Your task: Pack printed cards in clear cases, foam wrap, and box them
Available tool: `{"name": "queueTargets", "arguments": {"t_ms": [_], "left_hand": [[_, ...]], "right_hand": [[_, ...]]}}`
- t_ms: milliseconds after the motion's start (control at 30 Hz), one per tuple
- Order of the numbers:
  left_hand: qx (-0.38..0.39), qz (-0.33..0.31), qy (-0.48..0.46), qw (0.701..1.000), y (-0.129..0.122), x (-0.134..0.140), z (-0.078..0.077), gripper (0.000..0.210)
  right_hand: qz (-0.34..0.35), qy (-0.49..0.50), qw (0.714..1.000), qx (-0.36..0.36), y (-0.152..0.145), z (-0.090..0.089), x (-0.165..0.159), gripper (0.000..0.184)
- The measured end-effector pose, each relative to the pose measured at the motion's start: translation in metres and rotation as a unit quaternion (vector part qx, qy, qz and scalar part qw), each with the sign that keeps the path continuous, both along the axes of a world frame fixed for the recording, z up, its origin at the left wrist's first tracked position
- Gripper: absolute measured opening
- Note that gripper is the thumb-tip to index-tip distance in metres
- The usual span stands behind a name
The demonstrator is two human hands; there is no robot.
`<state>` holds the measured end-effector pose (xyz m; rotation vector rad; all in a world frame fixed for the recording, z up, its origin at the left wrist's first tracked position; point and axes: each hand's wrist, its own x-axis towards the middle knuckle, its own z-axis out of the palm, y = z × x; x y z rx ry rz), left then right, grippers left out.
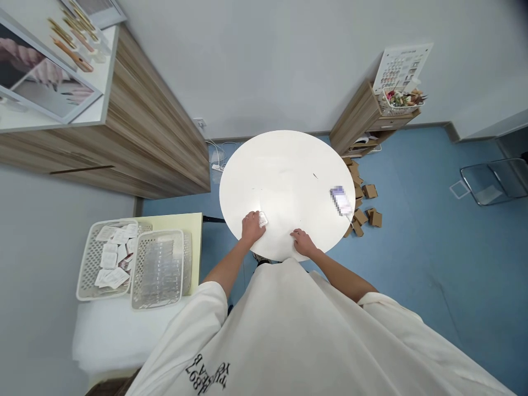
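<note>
While the left hand [253,226] rests low over the white, glossy oval tabletop [284,165], a small, flat, white rounded-square piece [263,219] lies at its inner side, by the thumb and forefinger. The fingers seem to touch this piece, but I cannot tell whether they grip it or merely lie against it. It sits on the near left part of the tabletop, nearer to the left hand than to the right hand [303,242].

The right hand is set down near the table's close edge, well apart from the white piece, with its fingers bent and bunched narrowly; whether anything is pinched beneath them I cannot tell.

Toward the right rim lies a blurred purple-and-white oblong object [341,201] with a white cable [350,220] at its near end. A thin dark sliver [315,176] lies beyond it, nearer the middle.

Left of the table, a white perforated plastic basket [83,269] holds white packets, and beside it a white plastic basket [180,269] holds clear pieces. Brown cardboard boxes [370,191] lie on the blue floor [416,236] to the right.
</note>
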<state>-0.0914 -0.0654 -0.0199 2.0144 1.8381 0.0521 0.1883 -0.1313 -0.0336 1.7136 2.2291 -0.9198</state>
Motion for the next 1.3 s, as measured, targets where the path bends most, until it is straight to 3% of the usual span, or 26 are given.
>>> {"name": "queueTargets", "arguments": {"t_ms": [167,333,467,767,1033,1133,1233,1300], "left_hand": [[-0.025,-0.107,-0.059,0.992,-0.007,0.048,-0.004,0.071],[-0.038,-0.138,-0.038,0.989,-0.012,0.083,-0.018,0.068],[-0.017,-0.13,-0.01,0.991,-0.016,0.089,-0.025,0.066],[-0.016,-0.144,-0.009,0.989,-0.021,0.085,-0.032,0.069],[-0.083,-0.038,-0.083,0.992,-0.022,0.06,-0.014,0.059],[-0.117,0.01,-0.11,0.987,-0.014,0.052,-0.001,0.054],[-0.058,0.033,-0.096,0.993,-0.01,0.052,0.014,0.046],[-0.003,0.002,-0.064,0.998,-0.012,0.056,0.023,0.041]], "right_hand": [[0.0,0.005,1.0,0.013,-0.001,-0.005,0.004,0.043],[0.029,-0.011,0.999,0.025,-0.008,-0.01,0.01,0.045],[0.05,-0.026,0.998,0.035,-0.008,-0.011,0.011,0.047],[0.073,-0.007,0.995,0.065,0.001,-0.01,0.015,0.028],[-0.035,0.03,0.997,0.055,0.028,0.001,0.014,0.024],[-0.035,0.034,0.998,0.045,0.046,0.004,0.012,0.026],[-0.024,0.014,0.999,0.034,0.063,0.005,0.006,0.027],[-0.025,-0.01,0.999,0.029,0.073,0.003,0.001,0.028]]}}
